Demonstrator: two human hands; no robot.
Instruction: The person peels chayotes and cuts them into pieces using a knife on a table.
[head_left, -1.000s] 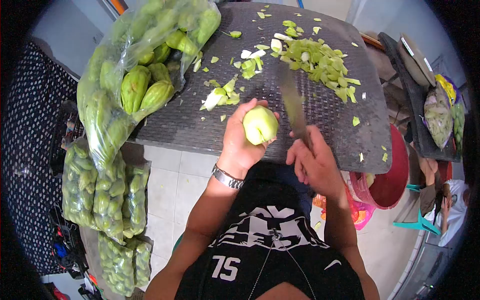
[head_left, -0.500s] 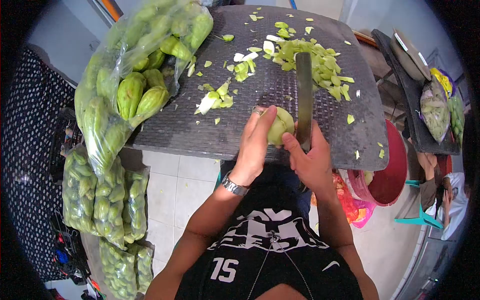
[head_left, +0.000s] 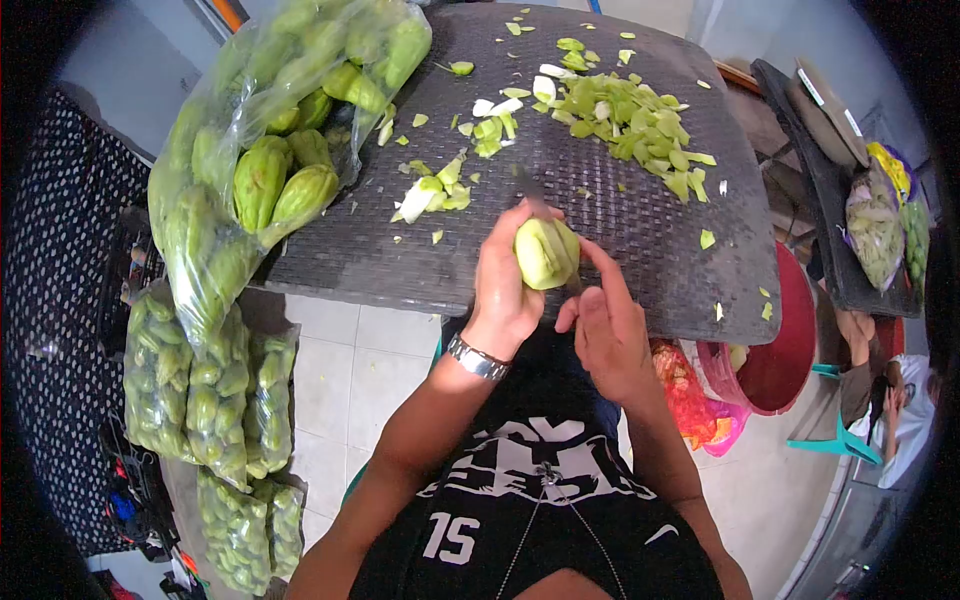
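A peeled, pale green chayote [head_left: 546, 255] is held above the near edge of the table, with my left hand [head_left: 503, 275] closed around its left side. My right hand [head_left: 608, 335] is closed on the handle of a knife [head_left: 530, 188]. The blade passes behind the chayote, and its tip shows beyond my left fingers; most of it is hidden. Ahead of my hands lie a heap of green peelings [head_left: 628, 130] and a smaller clump of scraps [head_left: 435, 193]. To the left, unpeeled chayotes [head_left: 262, 185] show through the opening of a clear plastic bag [head_left: 195, 265].
The dark woven-pattern table [head_left: 400, 270] ends just before my body. More filled bags [head_left: 215, 400] stand at left. A red tub [head_left: 785, 340] and a bag of orange-red scraps [head_left: 685, 395] sit below right. Farther right are another table [head_left: 860, 285], a teal stool [head_left: 840, 440] and a person [head_left: 905, 410].
The knife has swung from upright at the chayote's right to slanting behind it. The chayote has turned and shifted slightly left, and my right hand has dropped lower.
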